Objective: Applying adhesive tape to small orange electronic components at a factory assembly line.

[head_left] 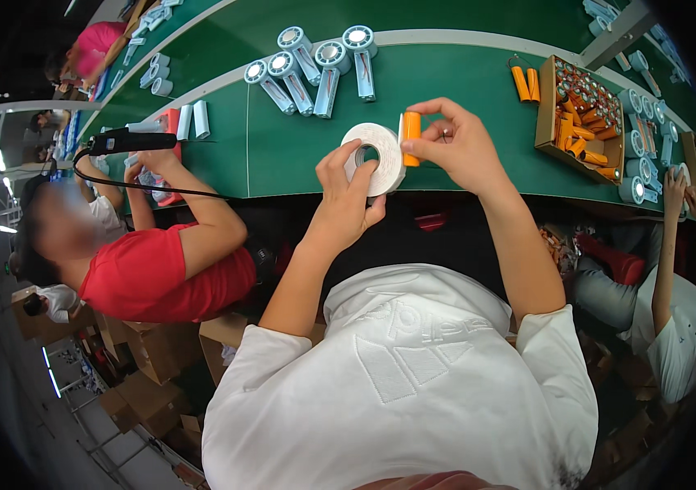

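A white roll of tape (392,176) is in my left hand (345,196), whose fingers reach into its core and grip its side. My right hand (455,147) pinches an orange cylindrical battery (412,135) upright between thumb and fingers. The battery sits right beside the roll's edge, with a thin white strip between them. Both hands are above the near edge of the green table (307,163). Beyond them lie several light blue handheld fans (331,55) with round heads, grouped on the table.
To the right stands a cardboard box (558,122) of orange batteries, with two more batteries (526,84) beside it. More blue fan parts (635,147) line the right side. A co-worker in red (170,273) works at left; another person (666,318) sits at right.
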`<state>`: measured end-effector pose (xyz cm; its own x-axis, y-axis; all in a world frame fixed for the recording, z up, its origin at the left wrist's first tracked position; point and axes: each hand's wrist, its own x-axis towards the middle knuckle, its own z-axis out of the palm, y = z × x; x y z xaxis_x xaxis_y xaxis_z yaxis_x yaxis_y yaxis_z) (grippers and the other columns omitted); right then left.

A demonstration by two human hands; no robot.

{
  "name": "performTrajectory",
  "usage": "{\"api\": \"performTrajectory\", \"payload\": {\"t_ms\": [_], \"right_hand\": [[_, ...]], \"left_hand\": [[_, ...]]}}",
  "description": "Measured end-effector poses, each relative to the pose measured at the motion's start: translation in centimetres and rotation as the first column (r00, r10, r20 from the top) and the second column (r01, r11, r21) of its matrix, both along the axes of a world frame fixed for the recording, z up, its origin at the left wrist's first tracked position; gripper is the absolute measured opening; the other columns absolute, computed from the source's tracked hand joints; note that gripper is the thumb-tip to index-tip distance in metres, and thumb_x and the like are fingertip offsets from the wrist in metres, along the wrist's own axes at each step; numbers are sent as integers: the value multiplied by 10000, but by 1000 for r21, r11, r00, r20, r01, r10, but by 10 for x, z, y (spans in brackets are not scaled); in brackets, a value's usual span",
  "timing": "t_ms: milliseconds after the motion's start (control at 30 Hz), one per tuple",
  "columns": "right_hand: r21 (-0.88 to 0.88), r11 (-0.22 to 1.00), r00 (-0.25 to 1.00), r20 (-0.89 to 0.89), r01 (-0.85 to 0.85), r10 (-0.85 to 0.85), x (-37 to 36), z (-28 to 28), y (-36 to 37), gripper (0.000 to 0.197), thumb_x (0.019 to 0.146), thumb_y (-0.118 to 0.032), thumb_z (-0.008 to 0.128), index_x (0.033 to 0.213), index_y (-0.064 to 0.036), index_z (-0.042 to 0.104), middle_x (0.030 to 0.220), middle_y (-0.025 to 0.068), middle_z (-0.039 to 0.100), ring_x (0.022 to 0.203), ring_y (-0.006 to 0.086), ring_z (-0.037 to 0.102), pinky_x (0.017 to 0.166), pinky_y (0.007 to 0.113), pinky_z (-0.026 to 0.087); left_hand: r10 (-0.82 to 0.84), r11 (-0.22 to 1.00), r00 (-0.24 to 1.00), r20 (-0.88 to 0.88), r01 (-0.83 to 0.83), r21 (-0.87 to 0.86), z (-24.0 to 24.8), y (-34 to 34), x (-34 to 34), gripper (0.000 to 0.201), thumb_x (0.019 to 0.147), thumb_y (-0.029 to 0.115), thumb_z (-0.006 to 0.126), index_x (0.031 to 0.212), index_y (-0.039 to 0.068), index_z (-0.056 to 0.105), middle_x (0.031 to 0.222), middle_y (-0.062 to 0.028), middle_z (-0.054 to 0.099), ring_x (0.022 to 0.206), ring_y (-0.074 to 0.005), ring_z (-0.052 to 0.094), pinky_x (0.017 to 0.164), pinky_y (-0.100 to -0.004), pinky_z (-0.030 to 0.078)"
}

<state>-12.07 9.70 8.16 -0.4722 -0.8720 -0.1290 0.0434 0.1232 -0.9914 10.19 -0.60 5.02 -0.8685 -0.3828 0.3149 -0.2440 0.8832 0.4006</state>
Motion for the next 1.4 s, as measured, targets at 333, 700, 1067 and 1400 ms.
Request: {"api": "performTrajectory", "payload": {"t_ms": [333, 700, 1067, 1400], "right_hand": [[-445, 735, 796, -75, 512, -600, 76, 2, -9, 409, 807, -26, 865, 1151, -84, 650, 868, 58, 692, 669, 118, 601, 593, 257, 508], [-375, 715, 772, 0, 589, -636, -33, -64, -12, 494, 884, -39, 823, 1319, -84, 591, 984, 80, 706, 763, 135, 671, 550, 194, 453], [-247, 824, 573, 812, 510, -112, -54, -90, 44, 424, 1042, -101, 657, 1445, -65, 531, 1124, 95, 684, 901, 113, 700, 451, 119, 291], [-79, 879, 428, 891, 470, -149, -13, -82, 82, 439, 1055, -110, 638, 1469, -59, 501, 1132, 88, 680, 923, 117, 707, 447, 131, 283]], "left_hand": [[194, 970, 980, -38, -186, 159, 27, 22, -6, 431, 850, 114, 730, 1260, 34, 625, 1488, -198, 404, 1226, -396, 414, 1072, -436, 399], [168, 774, 985, 44, -159, 613, 10, -13, 21, 368, 964, 174, 662, 1296, 20, 626, 1435, -200, 447, 1179, -341, 482, 1022, -392, 420], [551, 821, 834, 38, -534, -202, 4, -50, 3, 310, 915, 302, 752, 1195, 171, 722, 1418, -152, 525, 1309, -359, 436, 1093, -530, 283], [-31, 744, 965, 259, 195, -639, 14, -176, -136, 195, 914, 204, 676, 1082, 226, 775, 1369, -5, 583, 1281, -290, 490, 1107, -498, 297]]}}
